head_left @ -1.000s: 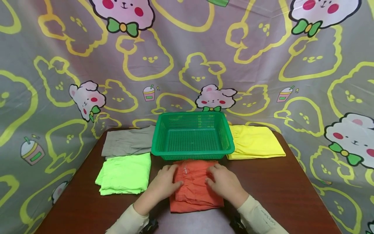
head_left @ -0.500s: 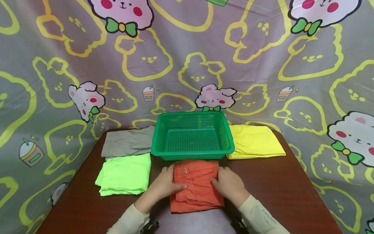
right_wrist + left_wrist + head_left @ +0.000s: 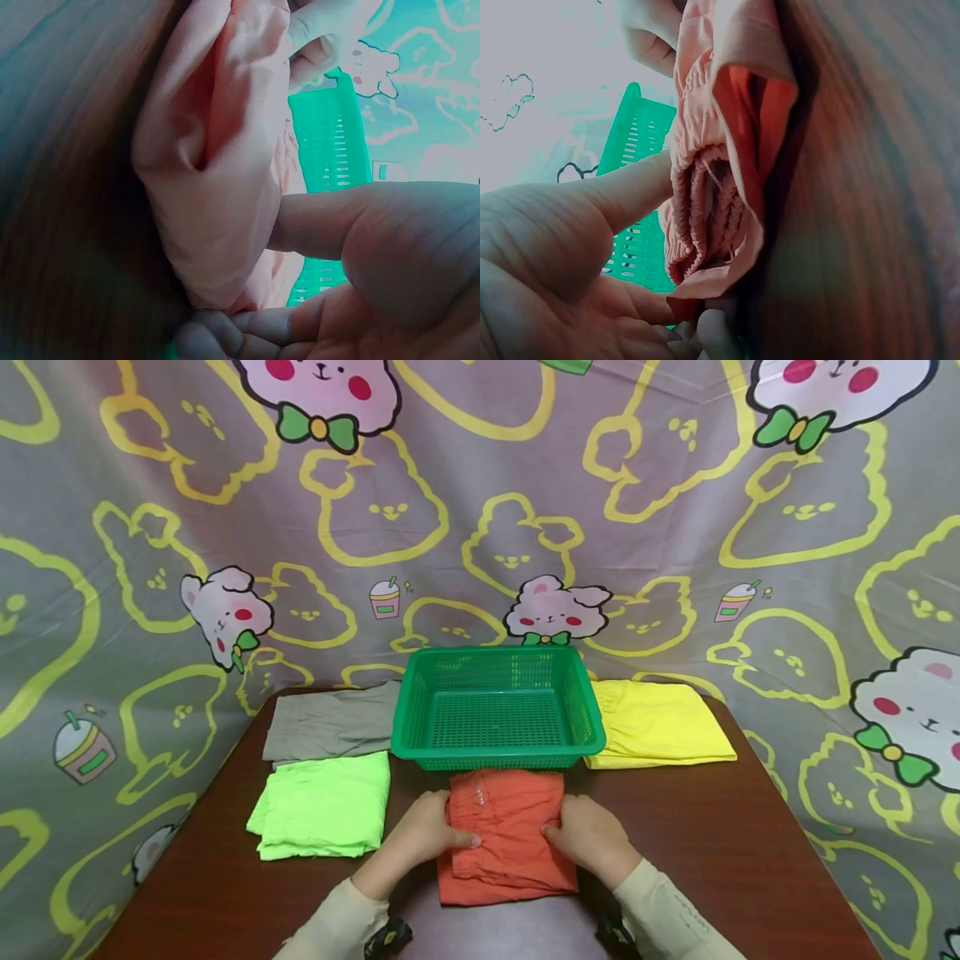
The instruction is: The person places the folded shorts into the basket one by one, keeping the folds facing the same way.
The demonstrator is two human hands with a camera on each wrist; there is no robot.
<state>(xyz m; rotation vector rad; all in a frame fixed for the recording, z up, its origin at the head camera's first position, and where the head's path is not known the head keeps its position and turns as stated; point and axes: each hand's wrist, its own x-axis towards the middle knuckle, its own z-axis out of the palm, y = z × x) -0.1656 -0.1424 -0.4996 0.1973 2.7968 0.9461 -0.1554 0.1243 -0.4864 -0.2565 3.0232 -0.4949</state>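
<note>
Folded orange-red shorts (image 3: 512, 828) with a gathered elastic waistband lie on the table in front of the green basket. My left hand (image 3: 426, 828) grips their left edge, its thumb on top of the cloth. On the opposite edge my right hand (image 3: 596, 837) grips them likewise, thumb on top. In the left wrist view the shorts (image 3: 697, 97) show their folded layers and ruched elastic between thumb and fingers, with fingertips curled at the lower layers. The right wrist view shows a smooth rounded fold of the shorts (image 3: 217, 202) between the right thumb and fingers.
A green plastic basket (image 3: 495, 752) with nothing in it stands right behind the shorts. Bright green folded clothing (image 3: 326, 806) lies at left, grey folded clothing (image 3: 330, 722) behind it. Yellow folded clothing (image 3: 660, 727) is right of the basket. A patterned curtain (image 3: 480, 468) surrounds the brown table (image 3: 712, 860).
Both hands moved from resting over the top of the shorts outward and down to the side edges, where they now grip the cloth. The shorts have hardly moved.
</note>
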